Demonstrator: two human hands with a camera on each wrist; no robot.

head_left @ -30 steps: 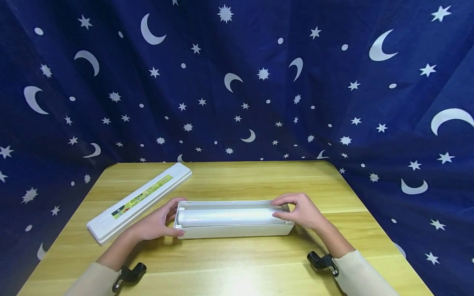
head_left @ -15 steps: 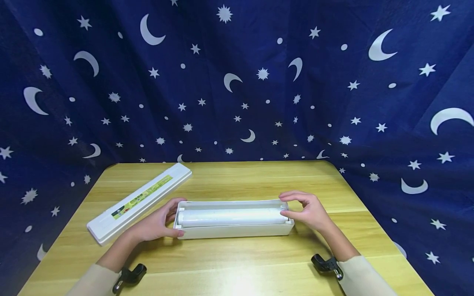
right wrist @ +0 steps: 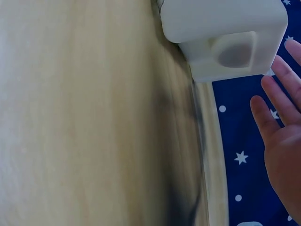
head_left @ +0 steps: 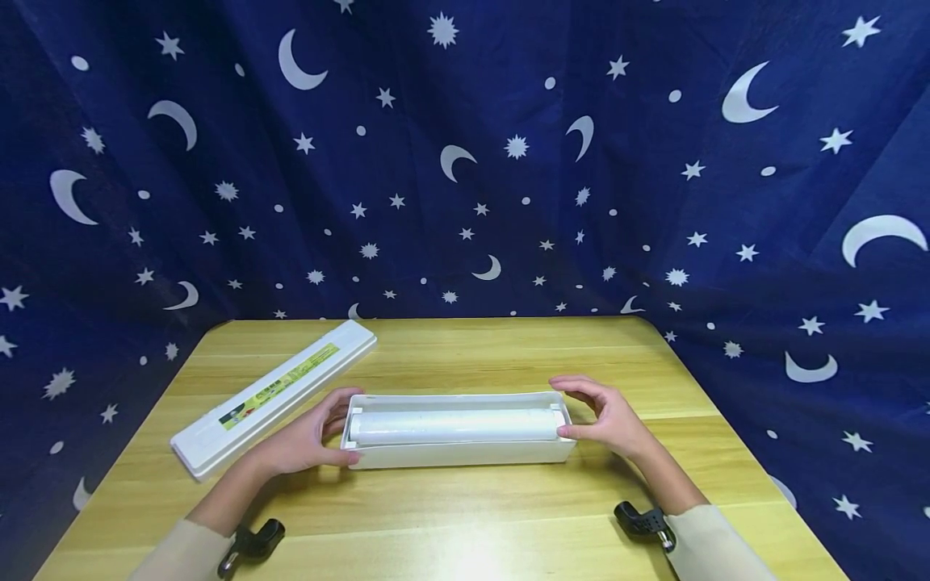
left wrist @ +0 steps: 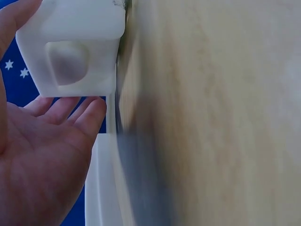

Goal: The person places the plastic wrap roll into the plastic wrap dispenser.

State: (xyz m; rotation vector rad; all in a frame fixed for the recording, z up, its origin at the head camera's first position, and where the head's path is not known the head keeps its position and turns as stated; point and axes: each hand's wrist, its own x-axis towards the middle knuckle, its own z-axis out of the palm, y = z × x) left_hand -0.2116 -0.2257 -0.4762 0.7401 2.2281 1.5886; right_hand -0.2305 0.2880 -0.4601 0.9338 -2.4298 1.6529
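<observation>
A long white plastic wrap box stands on the wooden table, its top uncovered. Inside lies a white roll of plastic wrap, running nearly the full length. My left hand grips the box's left end, thumb on the front corner and fingers at the back corner. Around the right end is my right hand, thumb near the front rim and fingers by the back corner. The right wrist view shows that hand's fingers extended beside the box end, which has a recessed panel.
A white lid with a yellow-green label lies diagonally on the table, left of the box. Behind the table hangs a dark blue curtain with moons and stars. Black camera mounts sit on both wrists.
My right hand has moved right, from over the roll's right end to the outside of the box's right end, its fingers spreading. The left hand and the box have stayed put.
</observation>
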